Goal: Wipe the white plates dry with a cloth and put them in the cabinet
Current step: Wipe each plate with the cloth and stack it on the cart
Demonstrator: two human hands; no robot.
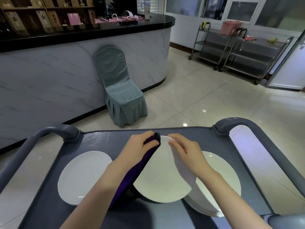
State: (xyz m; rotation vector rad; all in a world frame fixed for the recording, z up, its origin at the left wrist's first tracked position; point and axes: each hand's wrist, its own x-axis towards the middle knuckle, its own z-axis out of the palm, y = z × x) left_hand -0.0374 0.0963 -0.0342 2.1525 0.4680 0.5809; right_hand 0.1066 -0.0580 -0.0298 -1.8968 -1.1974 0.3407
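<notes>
A white plate is held tilted above the grey cart top, between both hands. My left hand presses a dark purple cloth against the plate's left edge; the cloth hangs down under my forearm. My right hand grips the plate's upper right rim, fingers over the top. A single white plate lies flat on the cart at the left. A stack of white plates sits on the cart at the right, partly hidden behind the held plate. No cabinet can be made out.
The cart has raised grey handles at its far corners. Beyond it stand a chair with a teal cover, a curved marble-look counter with a black top, and steel trolleys at the far right on a tiled floor.
</notes>
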